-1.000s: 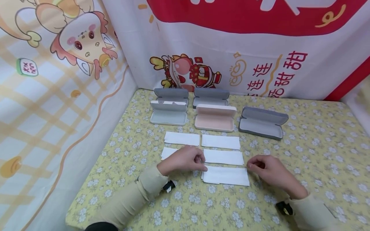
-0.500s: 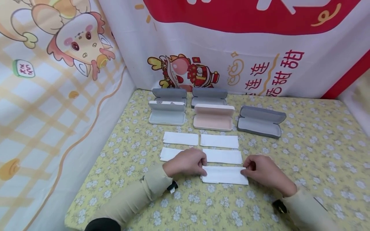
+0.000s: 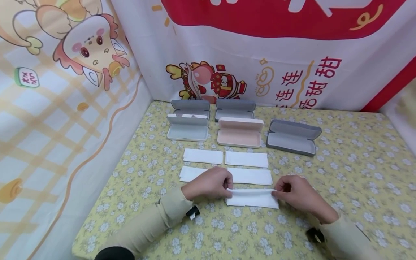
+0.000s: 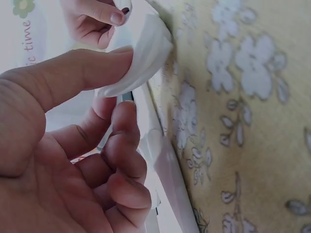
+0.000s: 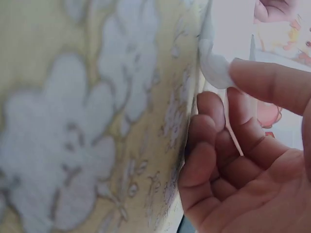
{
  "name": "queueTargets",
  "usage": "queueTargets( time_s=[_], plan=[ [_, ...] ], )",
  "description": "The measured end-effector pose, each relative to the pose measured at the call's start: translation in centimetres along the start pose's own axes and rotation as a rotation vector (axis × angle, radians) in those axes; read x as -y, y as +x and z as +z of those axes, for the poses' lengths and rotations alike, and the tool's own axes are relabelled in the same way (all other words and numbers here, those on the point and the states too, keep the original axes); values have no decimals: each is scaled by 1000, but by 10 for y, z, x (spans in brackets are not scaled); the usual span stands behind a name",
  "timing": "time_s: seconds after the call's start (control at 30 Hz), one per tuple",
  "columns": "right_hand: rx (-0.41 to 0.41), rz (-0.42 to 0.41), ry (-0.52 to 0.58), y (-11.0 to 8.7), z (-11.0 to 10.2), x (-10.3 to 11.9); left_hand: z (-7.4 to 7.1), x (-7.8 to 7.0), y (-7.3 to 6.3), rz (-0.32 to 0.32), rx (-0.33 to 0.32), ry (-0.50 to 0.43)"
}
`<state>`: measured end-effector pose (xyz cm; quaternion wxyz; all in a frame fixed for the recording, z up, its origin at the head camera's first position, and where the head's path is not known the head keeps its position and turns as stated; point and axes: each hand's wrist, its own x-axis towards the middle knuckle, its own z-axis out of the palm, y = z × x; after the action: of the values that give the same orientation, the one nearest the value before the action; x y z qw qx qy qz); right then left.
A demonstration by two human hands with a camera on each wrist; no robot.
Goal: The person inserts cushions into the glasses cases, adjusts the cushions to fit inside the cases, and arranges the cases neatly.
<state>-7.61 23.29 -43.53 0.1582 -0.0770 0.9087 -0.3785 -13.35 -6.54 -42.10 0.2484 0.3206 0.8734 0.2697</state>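
A white folded cloth (image 3: 251,200) lies nearest the person, its far edge lifted and curling toward the near side. At its left far corner my left hand (image 3: 212,182) pinches the edge between thumb and forefinger. My right hand (image 3: 300,193) pinches the right far corner the same way. The left wrist view shows the cloth (image 4: 150,53) bending between thumb and forefinger, layers visible at its edge. In the right wrist view the rounded fold of the cloth (image 5: 216,63) sits at the thumb tip, the other fingers curled below.
Several folded white cloths, such as one (image 3: 247,159) at back right, lie in rows beyond; my left hand partly covers one (image 3: 191,173). Behind them stand several opened glasses cases, including a pink one (image 3: 239,137) and a dark grey one (image 3: 292,139). A flowered tablecloth (image 3: 357,180) covers the table.
My right hand has moved left onto the cloth's corner, and both hands now pinch the far edge. That edge has risen and begun curling toward the person.
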Motion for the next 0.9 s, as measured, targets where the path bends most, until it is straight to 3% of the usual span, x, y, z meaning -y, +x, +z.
queueTargets(
  time_s=[0.27,0.47,0.7,0.9],
  plan=[
    [34,35,227,-7,-5,2,-9,5,-3,66,49,-241],
    [-18,97,348,-7,-9,4,-13,11,3,60,54,-492],
    [-101,144,453,-5,-14,3,-17,15,14,-47,-18,-752],
    [-120,150,548,-3,-18,-2,-16,11,25,-112,-30,-939]
  ],
)
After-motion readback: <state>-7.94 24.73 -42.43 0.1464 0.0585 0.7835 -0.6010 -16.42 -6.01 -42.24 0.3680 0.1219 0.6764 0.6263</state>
